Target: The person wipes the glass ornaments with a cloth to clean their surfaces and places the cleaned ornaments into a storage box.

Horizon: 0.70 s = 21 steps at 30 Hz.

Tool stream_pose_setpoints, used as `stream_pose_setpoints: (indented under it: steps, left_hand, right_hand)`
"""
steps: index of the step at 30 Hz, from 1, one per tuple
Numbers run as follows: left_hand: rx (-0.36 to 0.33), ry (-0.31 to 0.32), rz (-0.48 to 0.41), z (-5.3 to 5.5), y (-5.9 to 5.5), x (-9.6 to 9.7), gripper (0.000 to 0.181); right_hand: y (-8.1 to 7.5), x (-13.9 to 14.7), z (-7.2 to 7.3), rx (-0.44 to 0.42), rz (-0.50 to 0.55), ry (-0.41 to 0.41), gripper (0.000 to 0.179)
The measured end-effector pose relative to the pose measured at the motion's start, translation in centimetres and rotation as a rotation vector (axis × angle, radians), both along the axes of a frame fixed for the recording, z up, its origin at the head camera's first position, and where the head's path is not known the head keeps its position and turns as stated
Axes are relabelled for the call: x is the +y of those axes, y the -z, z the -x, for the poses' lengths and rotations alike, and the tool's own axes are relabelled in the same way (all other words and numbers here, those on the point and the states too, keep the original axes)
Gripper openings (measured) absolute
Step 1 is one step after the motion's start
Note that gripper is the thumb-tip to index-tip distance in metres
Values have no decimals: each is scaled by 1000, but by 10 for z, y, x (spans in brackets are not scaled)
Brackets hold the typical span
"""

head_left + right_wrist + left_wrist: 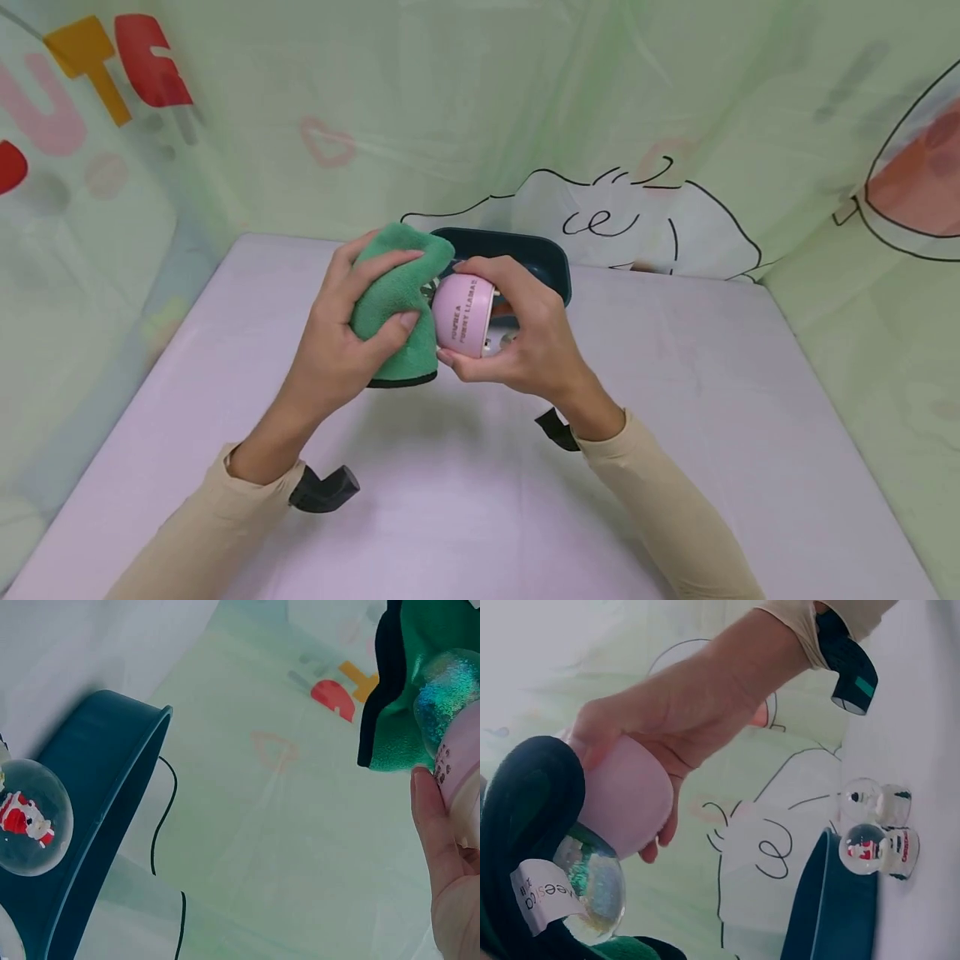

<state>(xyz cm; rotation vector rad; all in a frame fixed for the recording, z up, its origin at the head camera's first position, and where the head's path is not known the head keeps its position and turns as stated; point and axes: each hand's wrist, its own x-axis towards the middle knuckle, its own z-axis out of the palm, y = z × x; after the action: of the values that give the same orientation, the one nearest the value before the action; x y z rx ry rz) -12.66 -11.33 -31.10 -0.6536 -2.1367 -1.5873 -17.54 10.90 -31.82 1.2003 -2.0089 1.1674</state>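
Note:
My left hand (333,329) grips a folded green cloth (397,321) with a dark edge and holds it around the clear ball of a snow globe. The globe's pink base (459,315), lettered on its side, lies tilted sideways in the air; my right hand (536,333) grips it between thumb and fingers. Shiny glitter fills the glass ball (448,690) in the right wrist view. In the left wrist view, a white tag (546,896) on the cloth lies against the ball. The cloth hides most of the ball from the head view.
Behind the hands, a dark blue tub (555,262) stands at the table's back edge. Two small snow globes (864,849) stand beside it in the left wrist view, one with a red and white figure. A white cloth covers the table (675,400); printed curtains surround it.

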Motion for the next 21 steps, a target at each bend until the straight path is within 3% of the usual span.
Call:
stream_pose_setpoints:
  steps: [6, 10, 15, 21]
  left_hand:
    - [-93, 9, -23, 0, -5, -4, 47]
    - [-219, 58, -70, 3, -4, -11, 43]
    - [-385, 198, -283, 11, 2, -18, 40]
    - [-503, 340, -496, 11, 12, -21, 51]
  right_hand:
    - [0, -1, 0, 66, 11, -20, 70]
    - [1, -2, 0, 101, -15, -27, 70]
    - [2, -2, 0, 145, -50, -29, 69]
    - [1, -3, -1, 157, -43, -34, 70]
